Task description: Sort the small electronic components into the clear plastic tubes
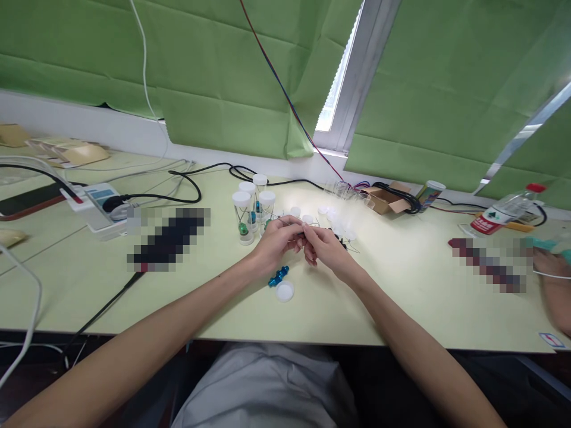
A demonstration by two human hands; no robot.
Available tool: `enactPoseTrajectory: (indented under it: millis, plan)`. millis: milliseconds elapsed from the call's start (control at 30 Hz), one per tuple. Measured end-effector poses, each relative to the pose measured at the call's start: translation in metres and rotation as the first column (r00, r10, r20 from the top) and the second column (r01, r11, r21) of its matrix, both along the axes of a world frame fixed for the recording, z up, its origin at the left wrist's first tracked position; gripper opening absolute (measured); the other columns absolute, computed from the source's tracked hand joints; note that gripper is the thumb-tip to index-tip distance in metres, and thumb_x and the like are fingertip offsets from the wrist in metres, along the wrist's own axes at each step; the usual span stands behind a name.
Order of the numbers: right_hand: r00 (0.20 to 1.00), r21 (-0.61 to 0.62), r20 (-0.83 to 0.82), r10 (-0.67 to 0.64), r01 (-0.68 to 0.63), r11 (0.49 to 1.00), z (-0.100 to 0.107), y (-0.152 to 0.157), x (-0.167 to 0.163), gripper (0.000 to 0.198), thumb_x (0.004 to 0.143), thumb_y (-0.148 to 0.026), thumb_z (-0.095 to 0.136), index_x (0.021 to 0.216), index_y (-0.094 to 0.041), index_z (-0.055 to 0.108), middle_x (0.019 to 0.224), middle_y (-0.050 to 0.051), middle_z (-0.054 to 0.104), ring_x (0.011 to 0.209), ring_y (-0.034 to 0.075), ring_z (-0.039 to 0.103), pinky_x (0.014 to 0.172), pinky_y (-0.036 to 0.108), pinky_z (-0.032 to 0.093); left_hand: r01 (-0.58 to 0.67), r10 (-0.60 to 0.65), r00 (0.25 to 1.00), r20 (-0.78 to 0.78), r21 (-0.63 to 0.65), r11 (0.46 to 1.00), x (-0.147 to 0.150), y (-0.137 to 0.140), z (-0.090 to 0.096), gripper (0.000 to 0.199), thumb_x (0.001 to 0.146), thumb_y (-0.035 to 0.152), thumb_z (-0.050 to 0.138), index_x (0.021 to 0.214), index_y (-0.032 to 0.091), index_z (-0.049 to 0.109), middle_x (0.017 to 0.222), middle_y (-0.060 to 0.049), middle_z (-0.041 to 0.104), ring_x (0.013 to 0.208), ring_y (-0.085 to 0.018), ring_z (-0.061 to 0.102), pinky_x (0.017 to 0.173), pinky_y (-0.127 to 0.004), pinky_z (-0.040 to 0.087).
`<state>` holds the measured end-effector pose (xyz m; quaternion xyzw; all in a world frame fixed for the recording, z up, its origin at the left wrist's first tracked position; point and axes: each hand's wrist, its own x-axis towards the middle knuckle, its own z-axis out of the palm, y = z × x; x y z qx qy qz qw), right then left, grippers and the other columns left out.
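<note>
White and round, a lid (284, 291) lies nearest, around half past six from the hands, with shiny blue pieces (279, 276) just beside it at seven. Left hand (280, 239) and right hand (329, 248) meet, fingertips drawn together, seemingly pinched on a small dark piece (301, 235), though the fingers mostly hide it. Capped clear tubes (243, 221) stand at ten o'clock, loose white caps (341, 226) lie toward two, and farther out that way sits an open cardboard box (387, 201).

Green blinds (214, 77) are flanking the window frame (360, 89); daylight (329, 116) is showing left of it; a table (405, 285) is standing below.
</note>
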<state>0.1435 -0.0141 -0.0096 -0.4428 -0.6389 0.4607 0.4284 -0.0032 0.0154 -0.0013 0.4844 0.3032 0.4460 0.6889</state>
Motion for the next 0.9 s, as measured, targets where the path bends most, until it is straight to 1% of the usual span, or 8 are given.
enactPoseTrajectory:
  millis: [467,900]
  plan:
    - [1.000,-0.019,-0.014,0.001,-0.001,1.000,-0.0017,0.0012,-0.0002,0.054,0.091,-0.068,0.046,0.071,-0.019,0.055,0.048,-0.004,0.051,0.041,0.010,0.049,0.044,0.023,0.040,0.001,-0.001,1.000,-0.002,0.009,1.000,-0.0007,-0.0004,0.0003,0.010,0.073,0.017,0.070,0.073,0.015,0.060,0.057,0.000,0.056,0.048,-0.008,0.049,0.050,-0.022,0.039]
    - [1.000,-0.016,-0.012,0.008,-0.008,1.000,-0.0016,0.0005,0.0002,0.054,0.091,-0.067,0.046,0.072,-0.018,0.056,0.048,-0.004,0.050,0.041,0.010,0.049,0.044,0.023,0.040,0.002,-0.002,1.000,-0.010,0.008,1.000,-0.0003,-0.0004,0.0004,0.011,0.073,0.018,0.070,0.073,0.015,0.060,0.056,0.000,0.055,0.048,-0.009,0.049,0.050,-0.023,0.039]
